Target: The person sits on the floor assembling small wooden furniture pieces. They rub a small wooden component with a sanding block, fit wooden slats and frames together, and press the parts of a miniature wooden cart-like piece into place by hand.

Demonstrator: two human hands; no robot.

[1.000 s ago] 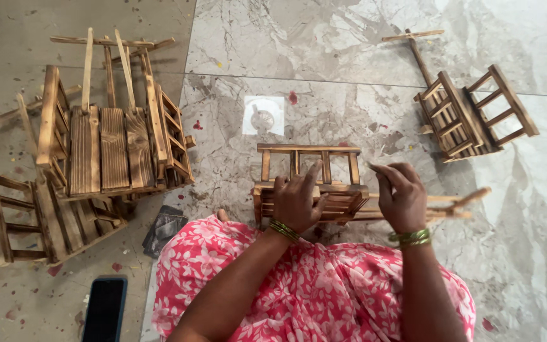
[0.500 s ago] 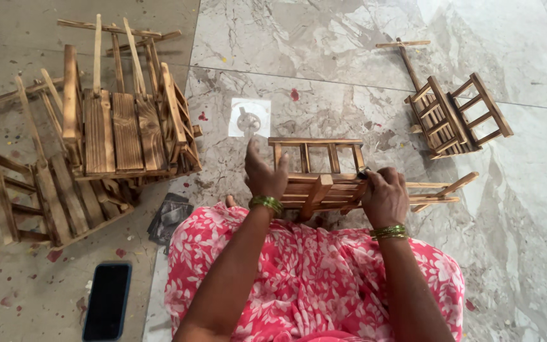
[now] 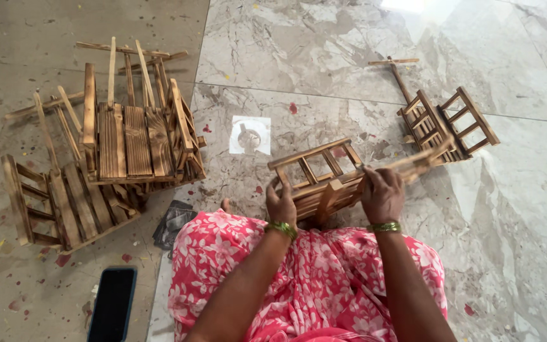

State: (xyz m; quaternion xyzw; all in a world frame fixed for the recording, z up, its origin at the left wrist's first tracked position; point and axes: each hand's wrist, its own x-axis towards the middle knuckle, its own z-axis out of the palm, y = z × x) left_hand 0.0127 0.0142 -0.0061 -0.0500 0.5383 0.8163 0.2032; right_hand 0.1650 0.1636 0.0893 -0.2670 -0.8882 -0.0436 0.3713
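A small wooden slatted rack [image 3: 324,174] with burnt-brown edges is held tilted above the marble floor, in front of my lap in a pink flowered cloth. My left hand [image 3: 281,206] grips its near left end. My right hand [image 3: 382,193] grips its right side, where a long wooden stick [image 3: 422,158] juts out to the upper right. Both wrists wear green bangles.
A pile of similar wooden racks [image 3: 134,142] and loose sticks lies at the left, with another rack [image 3: 58,202] leaning in front of it. One more rack [image 3: 444,123] lies at the upper right. A black phone [image 3: 112,304] rests on the floor at lower left. A white paper square [image 3: 250,135] sits ahead.
The rack has been lifted and tilted, its right end rising toward the upper right. My left hand slid to the near left end. The view shifted slightly.
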